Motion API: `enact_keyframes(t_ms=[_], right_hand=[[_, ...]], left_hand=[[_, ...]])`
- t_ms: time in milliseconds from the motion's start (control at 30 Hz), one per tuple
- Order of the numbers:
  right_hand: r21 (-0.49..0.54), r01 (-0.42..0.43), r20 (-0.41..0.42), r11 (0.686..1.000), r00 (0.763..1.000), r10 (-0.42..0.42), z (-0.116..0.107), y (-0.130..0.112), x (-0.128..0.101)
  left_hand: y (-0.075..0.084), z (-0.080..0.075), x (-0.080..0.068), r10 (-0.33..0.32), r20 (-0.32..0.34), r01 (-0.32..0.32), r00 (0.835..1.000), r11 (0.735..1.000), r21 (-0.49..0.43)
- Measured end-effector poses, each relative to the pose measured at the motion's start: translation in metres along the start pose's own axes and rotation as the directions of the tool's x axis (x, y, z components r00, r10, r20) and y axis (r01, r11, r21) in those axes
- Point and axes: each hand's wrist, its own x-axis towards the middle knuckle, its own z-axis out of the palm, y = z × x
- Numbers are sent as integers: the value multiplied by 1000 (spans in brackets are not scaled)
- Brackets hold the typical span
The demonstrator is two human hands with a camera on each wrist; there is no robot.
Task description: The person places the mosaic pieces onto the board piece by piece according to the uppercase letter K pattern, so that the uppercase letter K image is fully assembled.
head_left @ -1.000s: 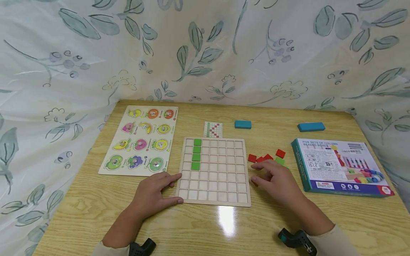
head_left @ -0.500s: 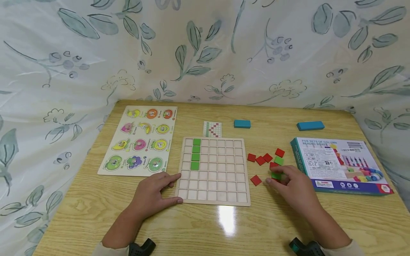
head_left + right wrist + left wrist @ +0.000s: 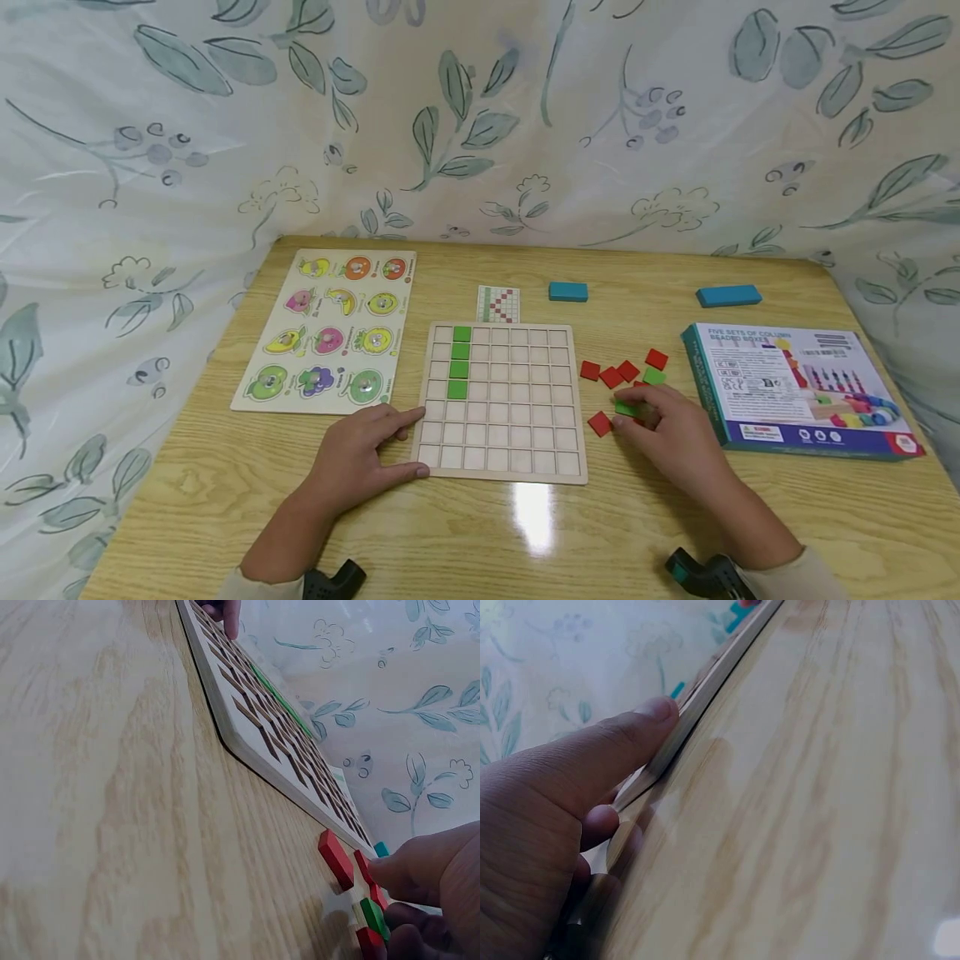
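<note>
A square wooden grid board lies flat at the middle, with green tiles set in three cells of its second column. My left hand rests beside it, index fingertip on the left edge and thumb at the near-left corner. To the right of the board, my right hand pinches a green tile between thumb and fingers. Loose red tiles lie around that hand, and another green tile sits behind it. Some tiles are partly hidden under the fingers. In the right wrist view a red tile lies near the thumb.
A small pattern card touches the board's far side. Two blue blocks stand farther back. The fruit picture board lies at left, a flat toy box at right. A patterned cloth hangs behind the table.
My right hand moves right from the red tiles to a green tile, then slightly back left with it. The left hand and grid board stay put.
</note>
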Motion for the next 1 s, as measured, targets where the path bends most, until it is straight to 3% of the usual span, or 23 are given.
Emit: enact_keyframes(t_ms=[1000], right_hand=[[-101,38,19,994,999,-36,-5,3,11]], left_hand=[[-1,1,0,6,-10,-6,1000,1000,7]])
